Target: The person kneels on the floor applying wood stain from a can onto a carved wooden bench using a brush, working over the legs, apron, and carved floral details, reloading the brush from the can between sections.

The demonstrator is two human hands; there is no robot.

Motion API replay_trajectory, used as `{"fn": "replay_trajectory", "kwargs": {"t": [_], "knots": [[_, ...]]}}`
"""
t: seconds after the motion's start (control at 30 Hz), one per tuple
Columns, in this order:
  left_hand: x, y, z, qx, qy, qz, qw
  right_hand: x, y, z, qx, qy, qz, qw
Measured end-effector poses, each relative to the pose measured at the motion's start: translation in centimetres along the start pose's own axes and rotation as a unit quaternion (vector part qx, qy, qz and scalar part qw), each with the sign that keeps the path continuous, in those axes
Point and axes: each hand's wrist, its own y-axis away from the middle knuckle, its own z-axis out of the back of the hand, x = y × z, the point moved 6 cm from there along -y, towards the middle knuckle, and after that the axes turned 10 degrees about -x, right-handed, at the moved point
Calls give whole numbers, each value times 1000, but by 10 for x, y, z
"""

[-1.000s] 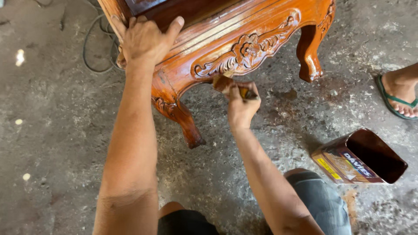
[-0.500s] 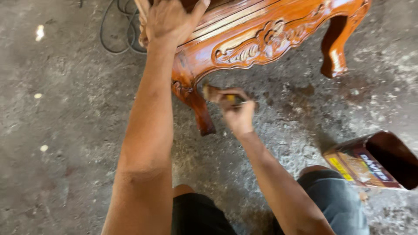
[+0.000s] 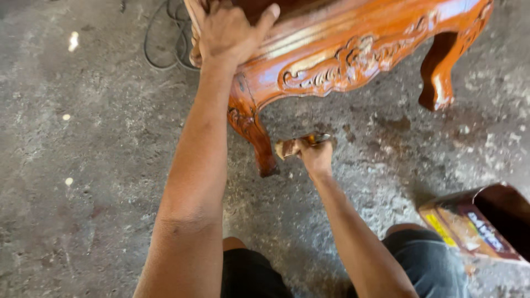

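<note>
Where table (image 3: pixel 342 60) stands: stained concrete floor (image 3: pixel 83 165).

Furniture workshop — stained concrete floor (image 3: pixel 83 165), carved varnished table (image 3: pixel 342 60), varnish tin (image 3: pixel 475 226)
</note>
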Motion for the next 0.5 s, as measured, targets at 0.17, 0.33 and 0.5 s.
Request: {"fn": "replay_trajectory", "kwargs": {"t": [0.17, 0.33, 0.5], "knots": [[-2, 3, -9, 112, -49, 5, 992, 90, 7, 0, 152, 339, 231, 899], [-6, 8, -2, 118, -68, -11, 991, 124, 51, 23, 308, 457, 275, 788], [-15, 20, 5, 85, -65, -22, 994, 123, 51, 25, 381, 487, 297, 727]]}}
